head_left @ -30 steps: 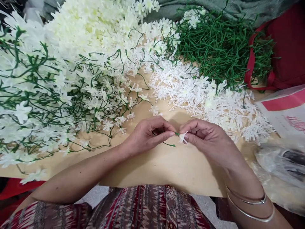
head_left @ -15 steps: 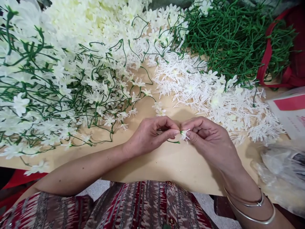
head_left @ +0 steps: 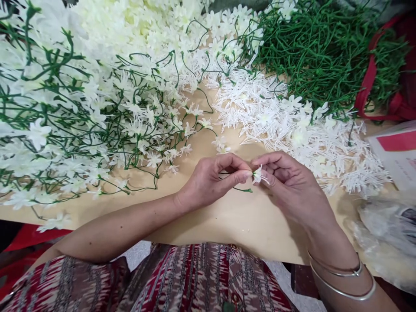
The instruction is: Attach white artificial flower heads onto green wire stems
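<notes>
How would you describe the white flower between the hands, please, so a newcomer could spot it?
Find the tan tabletop before the patterned shirt. There the left hand pinches a green stem with the white flower at its end. Unlike the heaped flowers, this one is held apart, beside the right hand.

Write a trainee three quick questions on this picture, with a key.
1. True or false: the left hand pinches a green stem right behind the small white flower.

2. Where are the bangles worn?
A) left arm
B) right arm
C) both arms

3. Fill in the missing colour: beside the heap of loose stems, a ____ strap hangs in a loop.

Key: 1. True. 2. B. 3. Red.
</notes>
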A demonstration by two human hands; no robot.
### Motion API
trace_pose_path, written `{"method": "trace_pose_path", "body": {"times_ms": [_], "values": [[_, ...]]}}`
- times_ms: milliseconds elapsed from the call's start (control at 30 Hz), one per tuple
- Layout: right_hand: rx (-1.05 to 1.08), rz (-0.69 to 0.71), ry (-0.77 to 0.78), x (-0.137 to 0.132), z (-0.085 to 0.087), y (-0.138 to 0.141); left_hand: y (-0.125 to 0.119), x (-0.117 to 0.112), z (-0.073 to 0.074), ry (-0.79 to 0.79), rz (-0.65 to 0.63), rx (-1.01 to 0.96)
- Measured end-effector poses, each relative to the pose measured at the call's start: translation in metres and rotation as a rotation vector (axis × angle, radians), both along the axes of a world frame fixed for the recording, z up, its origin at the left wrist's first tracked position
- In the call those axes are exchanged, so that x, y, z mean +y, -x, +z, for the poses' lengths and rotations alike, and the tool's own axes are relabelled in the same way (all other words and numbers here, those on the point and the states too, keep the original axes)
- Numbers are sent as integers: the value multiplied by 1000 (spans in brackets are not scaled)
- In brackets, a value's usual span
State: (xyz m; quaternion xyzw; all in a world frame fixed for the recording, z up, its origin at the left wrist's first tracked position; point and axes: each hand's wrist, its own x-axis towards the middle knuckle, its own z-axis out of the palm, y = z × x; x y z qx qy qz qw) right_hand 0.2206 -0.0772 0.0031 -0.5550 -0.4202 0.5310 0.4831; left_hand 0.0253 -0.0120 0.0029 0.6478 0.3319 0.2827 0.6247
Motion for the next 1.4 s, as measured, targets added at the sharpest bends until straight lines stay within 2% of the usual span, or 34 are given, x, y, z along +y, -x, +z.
{"method": "trace_pose_path", "body": {"times_ms": [300, 533, 767, 967, 1067, 1233, 1300, 1400], "values": [[33, 17, 13, -4, -4, -6, 0, 0, 2, 28, 15, -13], [48, -41, 54, -3, -4, -1, 0, -1, 0, -82, 8, 37], [26, -26, -3, -2, -2, 1, 3, -2, -3, -141, -2, 9], [18, 11, 19, 0, -4, -2, 3, -2, -3, -242, -21, 42], [28, 38, 54, 1, -5, -7, 3, -7, -6, -364, -22, 89], [-4, -91, 61, -4, -5, -14, 6, -8, -10, -818, -26, 183], [-65, -121, 45, -7, -4, -14, 9, -1, -7, -933, 64, 211], [-257, -79, 1, -11, 3, -11, 14, 14, -3, -1016, 240, 332]]}}
